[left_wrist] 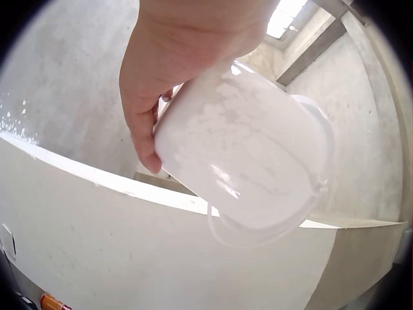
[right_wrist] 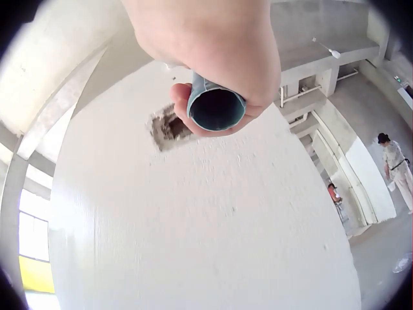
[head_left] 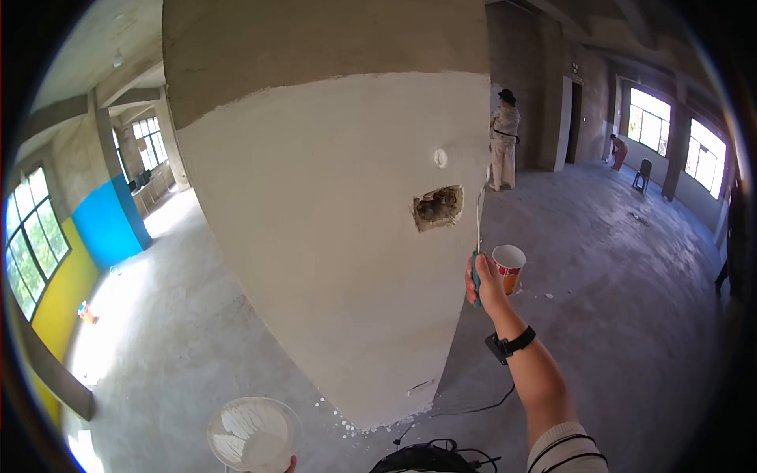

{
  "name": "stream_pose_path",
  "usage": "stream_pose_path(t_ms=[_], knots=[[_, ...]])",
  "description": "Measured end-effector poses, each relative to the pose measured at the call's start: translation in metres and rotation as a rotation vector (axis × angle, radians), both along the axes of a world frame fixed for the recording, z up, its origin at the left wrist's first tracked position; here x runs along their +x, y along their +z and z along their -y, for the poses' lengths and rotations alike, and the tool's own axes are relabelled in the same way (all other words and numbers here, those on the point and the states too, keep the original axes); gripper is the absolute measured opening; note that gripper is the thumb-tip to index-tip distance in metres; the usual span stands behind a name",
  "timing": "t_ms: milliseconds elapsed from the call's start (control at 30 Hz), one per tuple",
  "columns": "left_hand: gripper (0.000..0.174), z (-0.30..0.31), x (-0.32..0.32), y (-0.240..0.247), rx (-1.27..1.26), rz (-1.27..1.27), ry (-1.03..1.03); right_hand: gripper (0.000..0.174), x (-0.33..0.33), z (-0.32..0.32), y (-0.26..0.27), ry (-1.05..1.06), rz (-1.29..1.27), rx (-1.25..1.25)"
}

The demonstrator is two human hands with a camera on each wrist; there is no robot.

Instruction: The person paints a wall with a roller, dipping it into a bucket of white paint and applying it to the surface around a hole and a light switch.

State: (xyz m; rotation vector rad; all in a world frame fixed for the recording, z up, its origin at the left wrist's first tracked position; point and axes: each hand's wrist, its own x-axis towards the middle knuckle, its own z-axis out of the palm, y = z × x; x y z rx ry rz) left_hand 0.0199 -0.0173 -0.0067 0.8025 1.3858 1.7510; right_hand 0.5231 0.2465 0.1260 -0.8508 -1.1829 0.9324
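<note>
Beside wall (head_left: 331, 236), right grip (head_left: 488, 287) raised, clutching handle (head_left: 475, 293)

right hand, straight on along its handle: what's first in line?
Probably the white wall, beside the hole; depth unclear. The right hand grips a teal handle aimed there.

A teal-handled tool (head_left: 476, 298) upright at centre right, thin metal shaft pointing up; paint-smeared white tub (head_left: 254, 433) at lower left, mouth up
</note>
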Motion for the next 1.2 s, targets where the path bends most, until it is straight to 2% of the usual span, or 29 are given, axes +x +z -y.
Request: stream_pose_path(t_ms=[67, 100, 167, 200, 267, 300, 367, 400, 467, 500, 567, 600, 667, 700, 767, 800, 867, 900, 967, 1100, 1167, 1200], knots=[[0.082, 0.000, -0.006, -0.005, 0.086, 0.488, -0.085, 0.046, 0.000, 0.006, -0.011, 0.007, 0.008, -0.030], [0.082, 0.000, -0.004, -0.004, 0.086, 0.489, -0.083, 0.046, 0.002, 0.007, -0.010, 0.008, 0.009, -0.029], [0.075, 0.000, -0.001, 0.001, 0.018, -0.265, -0.057, 0.046, 0.004, 0.010, -0.007, -0.026, -0.002, -0.066], [0.075, -0.001, -0.002, 0.001, 0.019, -0.265, -0.056, 0.046, 0.006, 0.011, -0.002, -0.026, -0.002, -0.065], [0.071, -0.002, -0.007, 0.001, 0.122, 0.604, -0.133, 0.046, 0.014, 0.007, 0.016, -0.043, 0.047, -0.039], [0.071, -0.002, -0.006, 0.005, 0.126, 0.603, -0.133, 0.046, 0.017, 0.006, 0.028, -0.028, 0.047, -0.029], [0.071, -0.001, -0.002, 0.014, 0.161, 0.815, -0.148, 0.047, 0.020, 0.002, 0.052, -0.030, 0.060, -0.009], [0.071, -0.002, -0.003, 0.004, 0.168, 0.817, -0.149, 0.047, 0.022, -0.002, 0.066, -0.035, 0.075, 0.010], [0.064, -0.002, -0.008, -0.022, 0.082, 0.098, -0.084, 0.048, 0.028, -0.016, 0.094, -0.026, 0.089, 0.047], [0.064, -0.002, -0.004, -0.015, 0.088, 0.096, -0.085, 0.048, 0.030, -0.021, 0.106, -0.019, 0.101, 0.076], [0.062, 0.003, 0.007, 0.006, 0.025, -0.509, -0.022, 0.048, 0.028, -0.024, 0.138, -0.016, 0.091, 0.092], [0.062, 0.002, 0.005, 0.009, 0.028, -0.512, -0.021, 0.049, 0.026, -0.024, 0.145, -0.010, 0.085, 0.102], [0.071, 0.000, 0.002, 0.013, 0.153, 0.850, -0.149, 0.049, 0.024, -0.027, 0.139, -0.012, 0.082, 0.106], [0.071, -0.001, 0.003, 0.015, 0.151, 0.848, -0.150, 0.048, 0.023, -0.029, 0.132, -0.012, 0.084, 0.107], [0.083, -0.003, 0.012, 0.016, 0.048, 0.581, -0.058, 0.049, 0.020, -0.031, 0.100, -0.036, 0.089, 0.091], [0.083, -0.003, 0.016, 0.014, 0.044, 0.582, -0.061, 0.049, 0.019, -0.030, 0.080, -0.060, 0.096, 0.073], [0.084, -0.003, 0.021, 0.010, -0.011, -0.077, 0.037, 0.050, 0.021, -0.028, 0.042, -0.081, 0.139, 0.095], [0.084, -0.002, 0.019, 0.005, -0.016, -0.076, 0.036, 0.050, 0.021, -0.024, 0.027, -0.081, 0.140, 0.090], [0.083, 0.001, 0.012, -0.007, -0.026, -0.258, 0.068, 0.050, 0.020, -0.011, -0.001, -0.055, 0.110, 0.025], [0.081, -0.001, 0.013, -0.001, -0.001, -0.364, 0.065, 0.049, 0.014, 0.017, -0.035, -0.088, 0.114, -0.064], [0.079, -0.003, 0.024, 0.013, 0.041, -0.047, 0.071, 0.048, 0.019, 0.019, -0.026, -0.078, 0.099, -0.072], [0.079, -0.003, 0.024, 0.013, 0.046, -0.042, 0.070, 0.048, 0.019, 0.022, -0.018, -0.065, 0.078, -0.086]])
